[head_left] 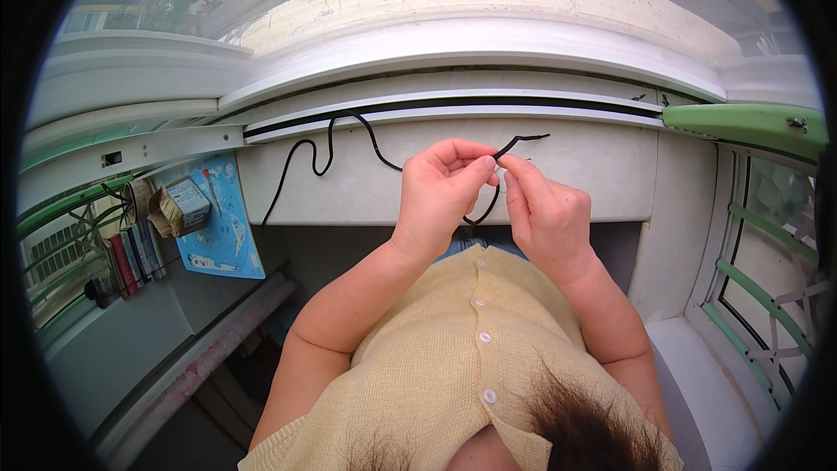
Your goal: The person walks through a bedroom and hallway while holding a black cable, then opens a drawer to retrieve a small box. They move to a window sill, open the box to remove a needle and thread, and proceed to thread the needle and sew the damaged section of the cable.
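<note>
A long black cord (523, 139) runs through both hands above the white sill. My left hand (443, 196) pinches it between thumb and forefinger, close to its free end, which sticks out to the right past the fingertips. Just beside it, my right hand (547, 214) has its fingers pressed together on the same cord. Between the hands the cord sags in a small loop below the fingertips. The rest trails left in loose bends across the sill, over the edge of the window track, and down past the front edge. The exact crossing under my fingertips is hidden.
The white sill (610, 174) spans the front, with a sliding window track (453, 106) behind it. At the left are a blue board (235, 227), a paper-wrapped box (183, 207) and several books (131, 262). Green bars (767, 296) and a green frame piece (745, 125) stand right.
</note>
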Tool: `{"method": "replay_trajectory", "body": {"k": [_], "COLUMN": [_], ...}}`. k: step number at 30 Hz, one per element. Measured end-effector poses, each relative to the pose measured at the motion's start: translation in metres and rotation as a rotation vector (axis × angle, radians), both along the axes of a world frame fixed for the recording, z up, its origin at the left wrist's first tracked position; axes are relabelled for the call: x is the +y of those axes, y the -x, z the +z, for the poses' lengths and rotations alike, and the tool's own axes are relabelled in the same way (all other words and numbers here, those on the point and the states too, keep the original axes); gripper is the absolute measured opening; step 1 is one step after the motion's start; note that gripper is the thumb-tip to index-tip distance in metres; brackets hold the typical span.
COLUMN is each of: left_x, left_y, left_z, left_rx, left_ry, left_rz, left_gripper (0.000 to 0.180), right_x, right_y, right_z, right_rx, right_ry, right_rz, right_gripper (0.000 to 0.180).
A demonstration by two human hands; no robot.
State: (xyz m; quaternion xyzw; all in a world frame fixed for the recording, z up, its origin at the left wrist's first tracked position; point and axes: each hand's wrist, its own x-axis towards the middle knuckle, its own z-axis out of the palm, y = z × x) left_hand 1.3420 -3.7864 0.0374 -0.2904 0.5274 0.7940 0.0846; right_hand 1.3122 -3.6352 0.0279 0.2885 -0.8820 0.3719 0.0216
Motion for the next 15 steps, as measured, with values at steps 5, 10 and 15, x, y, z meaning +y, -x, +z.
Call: {"method": "replay_trajectory", "body": {"k": [5, 10, 15], "left_x": [0.0016, 0.0034, -0.0032], "left_y": [-0.0004, -0.0004, 0.0036], "left_z": [-0.0002, 0.0002, 0.0017], "left_rx": [0.020, 0.048, -0.053], "left_ry": [0.052, 0.096, -0.029], "left_rz": [-0.006, -0.002, -0.021], "left_gripper": [0.014, 0.013, 0.012], "right_x": [0.0003, 0.0002, 0.0010], "right_y": [-0.0002, -0.0004, 0.0006], "right_z": [-0.0001, -0.0011, -0.0034], "right_rx": [-0.003, 0.001, 0.006], "right_ry": [0.002, 0.013, 0.027], "right_rz": [-0.003, 0.002, 0.010], "right_gripper": [0.026, 0.026, 0.025]}}
